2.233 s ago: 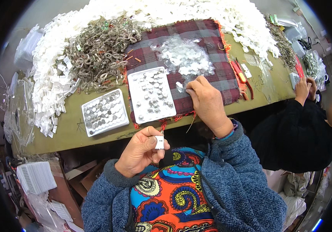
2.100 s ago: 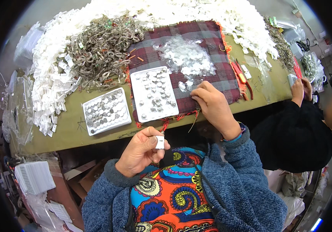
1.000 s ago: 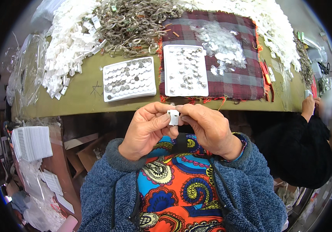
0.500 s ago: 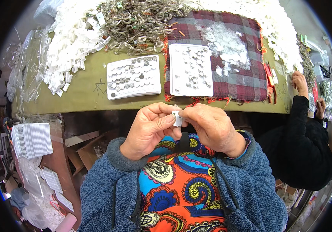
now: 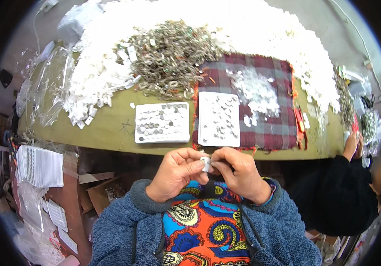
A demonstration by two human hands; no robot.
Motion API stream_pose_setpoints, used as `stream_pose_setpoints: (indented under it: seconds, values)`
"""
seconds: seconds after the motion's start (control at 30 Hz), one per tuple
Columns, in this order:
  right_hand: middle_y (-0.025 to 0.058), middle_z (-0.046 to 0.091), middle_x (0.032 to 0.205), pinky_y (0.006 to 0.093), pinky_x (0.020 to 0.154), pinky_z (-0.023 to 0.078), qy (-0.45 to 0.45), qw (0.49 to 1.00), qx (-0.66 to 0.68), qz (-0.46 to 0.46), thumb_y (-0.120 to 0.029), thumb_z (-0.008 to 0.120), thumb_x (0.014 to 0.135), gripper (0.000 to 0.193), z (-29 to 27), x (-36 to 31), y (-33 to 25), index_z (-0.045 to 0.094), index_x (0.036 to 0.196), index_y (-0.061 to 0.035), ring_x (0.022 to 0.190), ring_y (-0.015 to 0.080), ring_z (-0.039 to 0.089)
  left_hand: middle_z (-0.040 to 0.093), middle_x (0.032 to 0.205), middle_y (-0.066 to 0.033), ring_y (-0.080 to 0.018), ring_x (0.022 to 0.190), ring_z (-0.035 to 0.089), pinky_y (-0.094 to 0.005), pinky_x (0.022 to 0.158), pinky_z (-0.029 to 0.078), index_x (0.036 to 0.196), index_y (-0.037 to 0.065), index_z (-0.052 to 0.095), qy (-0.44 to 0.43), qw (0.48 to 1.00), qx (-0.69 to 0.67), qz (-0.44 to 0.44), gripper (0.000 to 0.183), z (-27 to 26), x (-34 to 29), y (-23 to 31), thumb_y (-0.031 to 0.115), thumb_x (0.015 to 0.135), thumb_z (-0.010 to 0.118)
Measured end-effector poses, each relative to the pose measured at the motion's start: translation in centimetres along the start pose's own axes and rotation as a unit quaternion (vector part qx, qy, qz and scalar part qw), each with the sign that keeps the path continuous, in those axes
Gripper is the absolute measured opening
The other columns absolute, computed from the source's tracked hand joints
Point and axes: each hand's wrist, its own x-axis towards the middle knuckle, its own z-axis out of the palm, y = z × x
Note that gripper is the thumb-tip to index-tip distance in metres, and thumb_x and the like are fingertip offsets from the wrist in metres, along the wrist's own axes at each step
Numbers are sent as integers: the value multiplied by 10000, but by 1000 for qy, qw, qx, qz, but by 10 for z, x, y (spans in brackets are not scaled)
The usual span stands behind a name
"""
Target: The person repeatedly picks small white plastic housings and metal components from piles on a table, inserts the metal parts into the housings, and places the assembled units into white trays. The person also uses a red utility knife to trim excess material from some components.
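Observation:
Just off the table's near edge, my left hand [image 5: 175, 174] pinches a small white plastic piece [image 5: 206, 164] between thumb and fingers. My right hand [image 5: 240, 170] is closed too, its thumb and forefinger pressed together at the piece's right side; whether they hold a smaller part there is hidden. Beyond my hands lies a stack of white cards [image 5: 219, 141] dotted with small round metallic and clear parts. To its left sits another white card stack [image 5: 163, 135] carrying rows of round silvery discs, a few of them dark.
A plaid cloth [image 5: 286, 102] bears a heap of clear plastic bits [image 5: 259, 97]. Behind are a tangled pile of grey-brown loops [image 5: 172, 53] and heaps of white pieces [image 5: 92, 75]. Red-handled pliers [image 5: 300, 122] lie at right, near a co-worker's hands [image 5: 353, 144]. Stacked cards [image 5: 44, 166] stand lower left.
The view has tilted up, so the table and my hands sit lower in the picture. My hands keep the white piece between them. The co-worker's hands have come together around something red.

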Motion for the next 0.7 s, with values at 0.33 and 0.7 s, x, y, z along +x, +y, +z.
stream_pose_setpoints:
  seconds: [0.33, 0.7]
  values:
    - [106, 699, 793, 307, 658, 545, -48, 995, -70, -50, 9, 723, 832, 86, -13, 71, -3, 711, 917, 2, 722, 207, 694, 649, 1014, -155, -189, 787, 682, -323, 695, 610, 1245, -26, 538, -60, 995, -81, 18, 265, -18, -11, 19, 107, 1015, 542]
    - [152, 591, 882, 427, 746, 495, -43, 947, -307, -90, -56, 688, 837, 93, -5, 212, 38, 668, 893, 16, 821, 349, 616, 506, 841, -98, -194, 616, 541, -325, 540, 488, 960, 19, 524, -109, 988, -108, 12, 303, -47, -26, 36, 298, 1059, 456]
